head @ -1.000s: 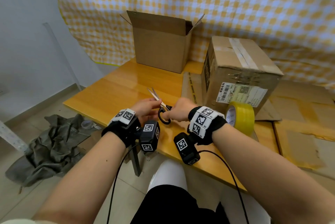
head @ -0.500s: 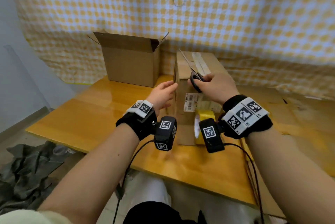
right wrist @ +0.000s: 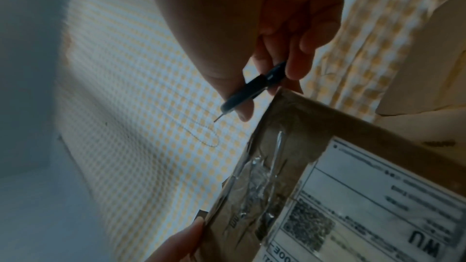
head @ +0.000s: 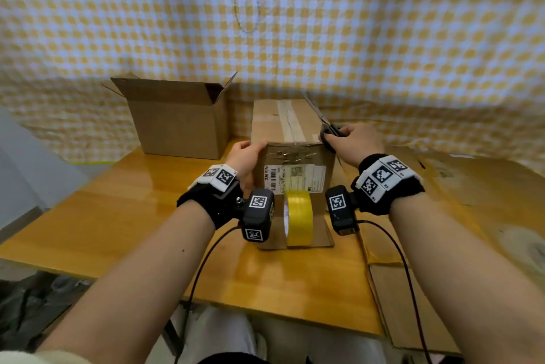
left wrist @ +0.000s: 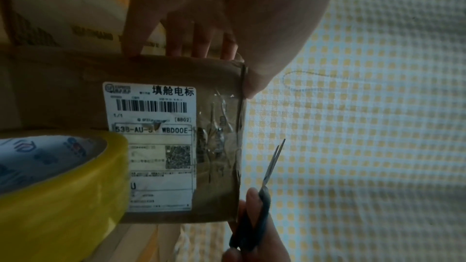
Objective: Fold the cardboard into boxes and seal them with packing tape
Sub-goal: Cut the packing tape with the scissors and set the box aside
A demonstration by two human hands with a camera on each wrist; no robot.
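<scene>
A taped brown box (head: 290,130) with a shipping label stands on the wooden table (head: 118,216). My left hand (head: 246,152) presses against its near left top corner, fingers (left wrist: 199,43) straight along the side and thumb over the edge. My right hand (head: 355,142) grips the black handles of scissors (head: 324,124) at the box's right top edge, blades together and pointing away. In the right wrist view the scissors (right wrist: 254,87) sit just above the box corner (right wrist: 290,127). A yellow tape roll (head: 298,217) stands on edge in front of the box.
An open-topped cardboard box (head: 177,121) stands at the back left. Flattened cardboard (head: 472,186) lies to the right and a flap (head: 323,234) under the tape roll. A yellow checked curtain (head: 295,24) hangs close behind. Dark cloth (head: 26,310) lies on the floor, lower left.
My right hand lifted the scissors from the table and carried them to the taped box's right top edge. My left hand let go of them and moved onto the box's left corner.
</scene>
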